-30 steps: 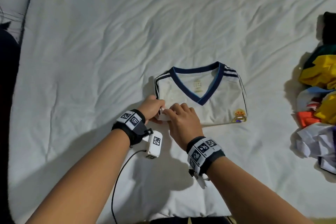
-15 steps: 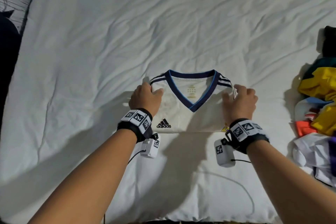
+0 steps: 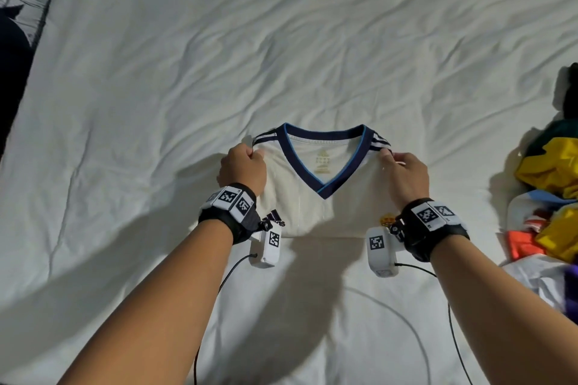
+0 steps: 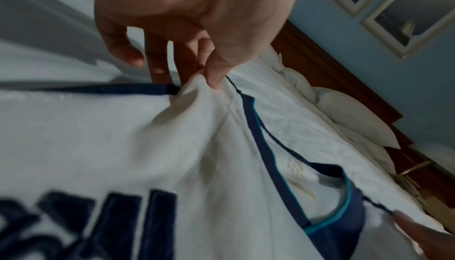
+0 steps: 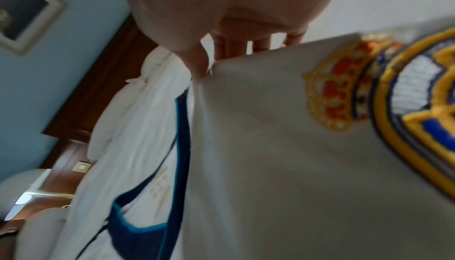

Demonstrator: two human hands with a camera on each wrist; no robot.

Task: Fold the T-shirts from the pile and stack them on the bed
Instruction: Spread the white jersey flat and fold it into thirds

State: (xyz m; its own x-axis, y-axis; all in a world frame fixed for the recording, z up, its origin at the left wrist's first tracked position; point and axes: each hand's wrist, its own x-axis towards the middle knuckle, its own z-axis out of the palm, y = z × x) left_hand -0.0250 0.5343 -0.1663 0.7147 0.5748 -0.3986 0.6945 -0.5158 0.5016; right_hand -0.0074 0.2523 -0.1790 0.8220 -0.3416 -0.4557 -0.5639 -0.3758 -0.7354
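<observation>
A folded white T-shirt (image 3: 300, 197) with a navy V-collar lies on the white bed (image 3: 187, 72), front side up. My left hand (image 3: 244, 166) pinches its left shoulder corner, and my right hand (image 3: 403, 169) pinches the right shoulder corner. In the left wrist view my thumb and fingers (image 4: 216, 73) nip a bunch of the white T-shirt (image 4: 123, 137) fabric by the collar. The right wrist view shows my fingers (image 5: 204, 65) gripping the white T-shirt (image 5: 270, 147) edge above its crest. The shoulder edge is raised slightly off the sheet.
A pile of unfolded shirts (image 3: 550, 197) in yellow, orange, green, white and purple lies at the bed's right edge. Pillows (image 4: 344, 112) and a wooden headboard (image 4: 332, 65) are at the far end. Cables trail from my wrists.
Both hands left the shirt's lower left corner, spread apart to the two shoulder corners and took hold of them. The shirt has been turned straight.
</observation>
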